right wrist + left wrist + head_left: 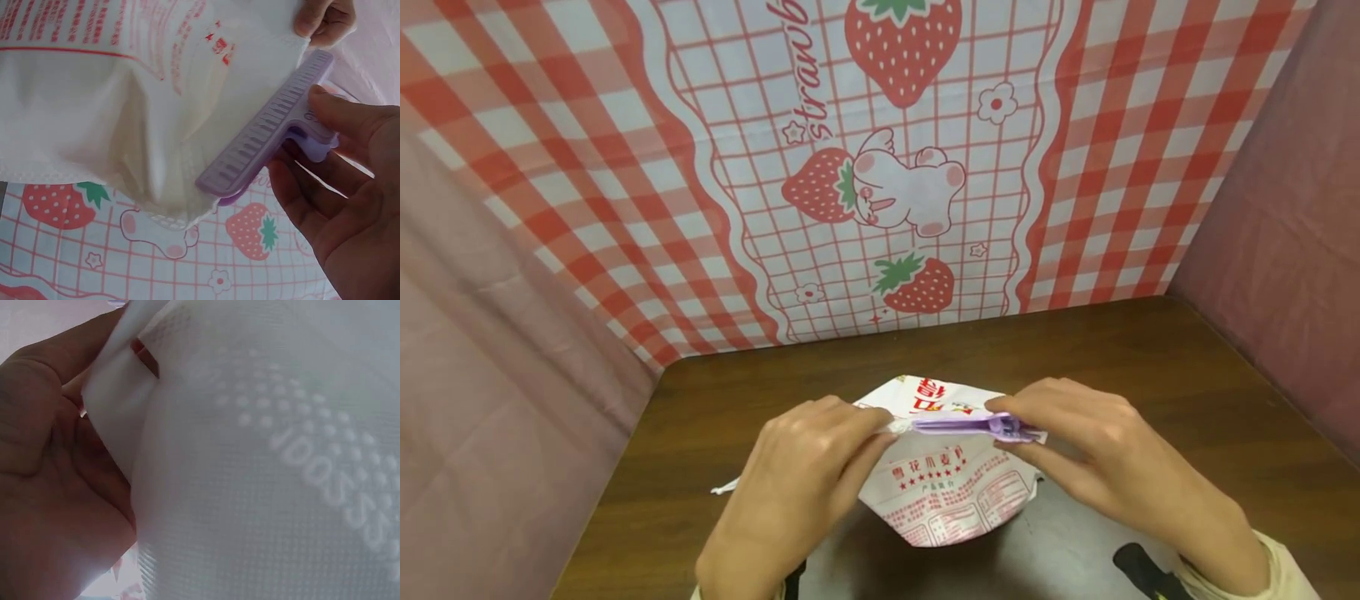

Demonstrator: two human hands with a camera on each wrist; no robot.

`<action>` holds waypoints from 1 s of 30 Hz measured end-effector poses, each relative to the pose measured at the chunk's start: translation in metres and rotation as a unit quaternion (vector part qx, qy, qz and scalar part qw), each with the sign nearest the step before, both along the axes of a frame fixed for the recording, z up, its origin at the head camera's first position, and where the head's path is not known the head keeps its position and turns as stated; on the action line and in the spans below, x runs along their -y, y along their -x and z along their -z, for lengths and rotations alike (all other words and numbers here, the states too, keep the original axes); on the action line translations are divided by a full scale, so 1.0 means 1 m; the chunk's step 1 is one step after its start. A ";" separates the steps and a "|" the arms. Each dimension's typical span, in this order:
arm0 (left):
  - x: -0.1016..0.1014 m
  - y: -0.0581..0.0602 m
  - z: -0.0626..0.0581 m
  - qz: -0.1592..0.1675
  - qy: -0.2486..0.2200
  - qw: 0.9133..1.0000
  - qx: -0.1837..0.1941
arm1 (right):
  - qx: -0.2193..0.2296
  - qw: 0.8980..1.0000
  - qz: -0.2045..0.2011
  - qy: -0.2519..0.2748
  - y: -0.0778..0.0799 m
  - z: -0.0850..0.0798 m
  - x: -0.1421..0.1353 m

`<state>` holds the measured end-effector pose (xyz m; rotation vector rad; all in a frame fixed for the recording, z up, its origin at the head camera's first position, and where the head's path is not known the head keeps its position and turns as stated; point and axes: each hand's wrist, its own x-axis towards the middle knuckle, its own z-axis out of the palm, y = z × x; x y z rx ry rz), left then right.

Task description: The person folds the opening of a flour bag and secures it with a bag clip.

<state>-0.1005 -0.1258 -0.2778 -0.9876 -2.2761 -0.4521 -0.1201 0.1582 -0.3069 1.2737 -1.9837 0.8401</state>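
A white flour bag (940, 492) with red printed characters is held up over the front of the table. My left hand (808, 454) pinches the left end of the bag's top edge. In the left wrist view the bag's pale wall (250, 487) covers most of the picture, beside the left palm (56, 469). A purple bag clip (269, 125) with a ribbed bar lies across the bag's top edge. My right hand (1097, 442) grips the clip's handles between thumb and fingers. How much of the edge lies between the clip's bars cannot be made out.
A brown wooden table (715, 417) carries a grey mat (1067, 533) in front. A black object (1142, 571) lies near my right wrist. A white string end (725, 487) shows left of my left hand. A strawberry-print cloth (887, 250) hangs behind, with pink curtains (475, 375) at the sides.
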 end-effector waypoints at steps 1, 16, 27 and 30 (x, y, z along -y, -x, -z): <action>0.000 0.000 0.000 0.000 0.000 1.000 0.000 | -0.002 1.000 -0.001 -0.001 0.000 0.000 0.000; -0.005 -0.003 -0.001 0.035 -0.004 0.997 -0.068 | -0.050 0.998 0.031 -0.003 -0.005 -0.001 -0.001; -0.006 -0.004 -0.002 0.027 0.003 0.998 -0.062 | -0.039 0.999 0.021 -0.008 -0.007 -0.002 0.000; -0.006 -0.004 -0.002 0.031 0.004 0.997 -0.064 | -0.044 0.999 0.028 -0.013 -0.008 -0.002 0.000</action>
